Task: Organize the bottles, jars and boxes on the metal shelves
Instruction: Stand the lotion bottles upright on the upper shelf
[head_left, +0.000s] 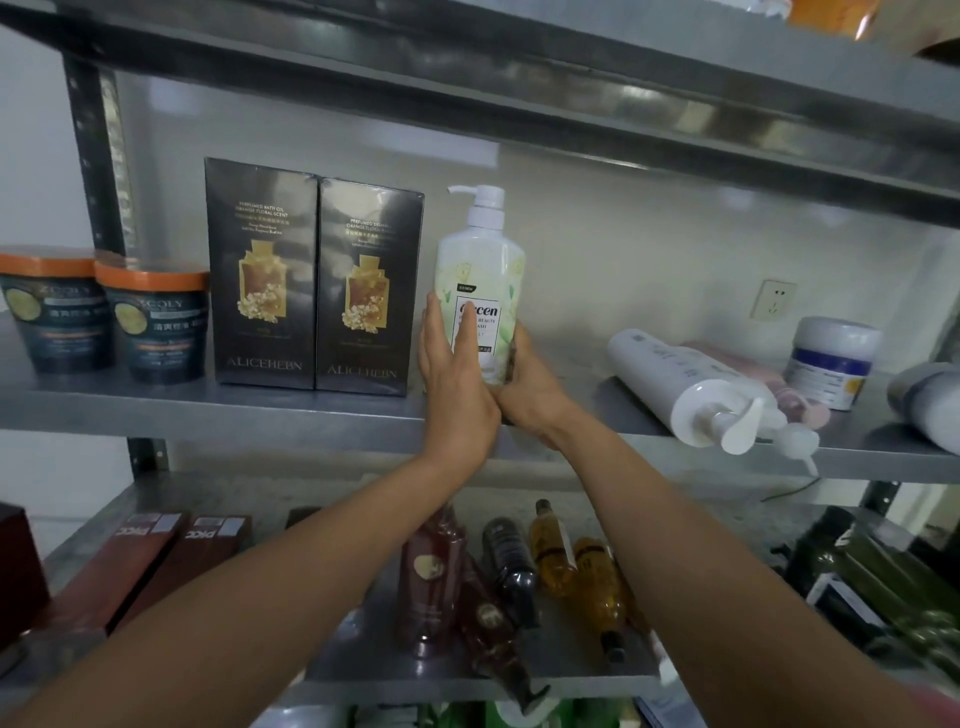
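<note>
Pressing flat on the left front of the white pump bottle (483, 260) with the left hand (452, 374), fingers straight and pointing up across the label. Cupping the bottle's lower right side with the right hand (527, 387), fingers curled behind it, thumb lying up its right edge. Holding the bottle upright, pump head on top, about midway along the middle shelf (311, 415) and near its front edge; base hidden behind the hands, so cannot tell whether it rests on the metal.

Just left of the left hand: black boxes (262, 275), two of them, upright, side by side and touching, printed faces to the front. Further towards the shelf's left end: orange-lidded jars (156, 322), two, upright and close together, near the front edge.

To the right, apart from the bottle: a white bottle lying down (675, 374), pump head poking past the front edge, with a pink bottle (813, 413) lying just behind it. Beyond those, towards the back right: a white jar with a blue label (831, 364), upright. On the wall behind: a socket (772, 300).

Below, on the lower shelf (363, 670): brown boxes (140, 556) lying flat at the left, dark red bottles (431, 571) and amber bottles (556, 551) lying jumbled in the middle, green bottles (883, 587) towards the right end.
</note>
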